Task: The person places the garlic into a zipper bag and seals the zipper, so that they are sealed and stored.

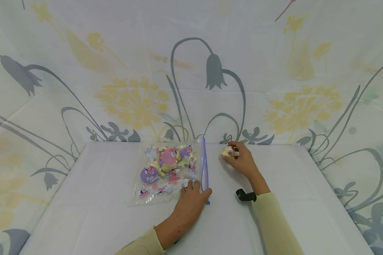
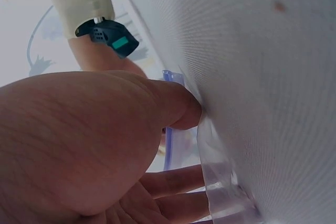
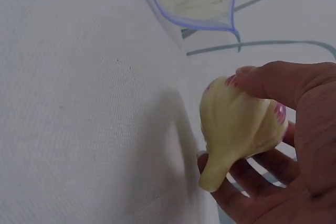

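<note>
My right hand (image 1: pixel 242 161) holds a garlic bulb (image 3: pixel 236 124), cream with pinkish-purple patches, just right of a clear zip bag (image 1: pixel 183 170). In the right wrist view the thumb lies on one side of the bulb and the fingers curl round the other, its stem pointing down. The bag lies flat, printed with pink and purple cartoon figures, and pale yellowish things show inside it. Its purple zip edge (image 1: pixel 205 166) faces right. Near the lower right corner of the bag, my left hand (image 1: pixel 191 202) rests with extended fingers pressing on the plastic.
A white cloth (image 1: pixel 102 205) covers the table. Behind it hangs a curtain (image 1: pixel 258 35) printed with grey and yellow flowers. A dark wrist device (image 1: pixel 245 195) sits on my right wrist, close above the cloth.
</note>
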{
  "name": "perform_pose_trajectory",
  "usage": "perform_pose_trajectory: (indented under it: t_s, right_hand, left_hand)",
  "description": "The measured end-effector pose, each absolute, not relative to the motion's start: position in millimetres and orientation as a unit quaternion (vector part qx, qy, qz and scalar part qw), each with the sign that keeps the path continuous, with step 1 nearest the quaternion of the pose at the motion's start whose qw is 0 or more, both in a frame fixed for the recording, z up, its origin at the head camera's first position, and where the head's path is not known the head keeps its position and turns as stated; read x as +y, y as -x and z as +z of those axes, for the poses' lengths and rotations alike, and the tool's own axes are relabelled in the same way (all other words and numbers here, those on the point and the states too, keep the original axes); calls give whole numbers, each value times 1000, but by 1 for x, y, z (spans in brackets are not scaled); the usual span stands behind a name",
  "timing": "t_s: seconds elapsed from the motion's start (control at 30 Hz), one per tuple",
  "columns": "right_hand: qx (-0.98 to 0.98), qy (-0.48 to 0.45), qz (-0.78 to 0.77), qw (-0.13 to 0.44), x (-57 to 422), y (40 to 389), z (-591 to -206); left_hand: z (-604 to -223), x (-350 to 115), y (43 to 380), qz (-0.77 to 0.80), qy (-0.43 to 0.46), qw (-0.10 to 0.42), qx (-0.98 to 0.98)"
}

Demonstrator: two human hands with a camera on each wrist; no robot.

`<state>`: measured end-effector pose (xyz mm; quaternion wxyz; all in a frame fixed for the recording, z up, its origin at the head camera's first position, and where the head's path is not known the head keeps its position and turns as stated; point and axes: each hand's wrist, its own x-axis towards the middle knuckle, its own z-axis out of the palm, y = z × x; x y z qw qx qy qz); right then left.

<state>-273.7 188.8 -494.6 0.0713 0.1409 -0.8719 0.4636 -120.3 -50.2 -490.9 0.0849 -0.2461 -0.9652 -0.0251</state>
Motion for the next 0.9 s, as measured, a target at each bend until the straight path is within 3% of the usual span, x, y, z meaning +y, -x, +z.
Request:
perform_pose_trajectory:
  t_s: [0.9]
  right_hand:
    - [-865, -255, 432, 18, 150, 263, -492]
  left_hand:
    - [-492, -49, 123, -29, 237, 45, -970]
